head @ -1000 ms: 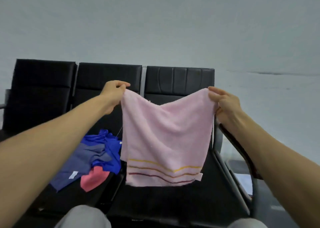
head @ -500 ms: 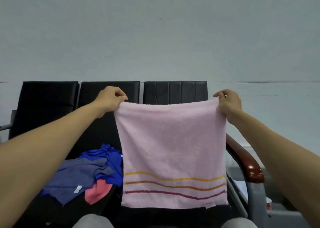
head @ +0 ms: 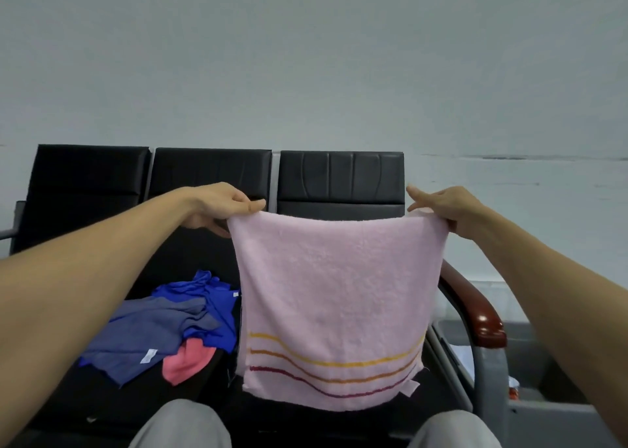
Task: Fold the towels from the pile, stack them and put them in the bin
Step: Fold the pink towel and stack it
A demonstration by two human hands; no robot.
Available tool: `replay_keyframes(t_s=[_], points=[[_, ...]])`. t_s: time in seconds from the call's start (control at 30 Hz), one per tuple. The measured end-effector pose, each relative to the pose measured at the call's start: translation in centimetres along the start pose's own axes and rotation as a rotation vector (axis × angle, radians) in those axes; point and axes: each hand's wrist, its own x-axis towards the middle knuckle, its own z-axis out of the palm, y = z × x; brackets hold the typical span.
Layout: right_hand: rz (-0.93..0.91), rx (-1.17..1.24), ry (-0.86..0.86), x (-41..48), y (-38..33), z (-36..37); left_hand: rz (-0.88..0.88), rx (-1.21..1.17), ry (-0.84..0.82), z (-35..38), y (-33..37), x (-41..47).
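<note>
Over the black bench (head: 210,175) a pink towel (head: 333,284) is held up, spread flat.
A pile of cloths (head: 176,325) is seen on the bench beside it; the towel's top corners are pinched by the left grip (head: 221,204) and right grip (head: 448,206).

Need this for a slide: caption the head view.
The left hand and right hand pinch the pink towel by its top corners before black seats bearing the pile.

Both arms stretch forward; left hand (head: 217,206) toward eleven o'clock, right hand (head: 448,206) toward one, fingers (head: 249,205) pinching top corners of the pink towel (head: 333,277).
</note>
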Motion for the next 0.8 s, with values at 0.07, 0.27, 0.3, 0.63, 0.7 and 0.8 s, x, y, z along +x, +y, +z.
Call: replay_keyframes(t_s=[0.07, 0.27, 0.3, 0.63, 0.7, 0.8], points=[[0.026, -0.008, -0.147, -0.1, 0.0, -0.4, 0.050, 0.101, -0.005, 0.0, -0.5, 0.0], [-0.071, -0.391, -0.202, -0.1, 1.1, 1.3, 0.154, 0.516, 0.251, 1.0, -2.0, 0.9], [-0.109, -0.511, -0.130, -0.1, 1.0, 1.8, 0.159, 0.507, 0.281, 1.1, -2.2, 1.1], [-0.340, -0.879, 0.205, 0.3, 1.5, 3.9, 0.233, 0.647, 0.521, 2.1, -1.9, 1.3], [-0.317, -0.851, 0.207, 0.3, 1.5, 3.8, 0.237, 0.666, 0.505, 2.1, -1.9, 1.3], [-0.278, -0.795, 0.166, 0.1, 1.5, 3.7, 0.239, 0.718, 0.449, 2.3, -2.0, 1.2]])
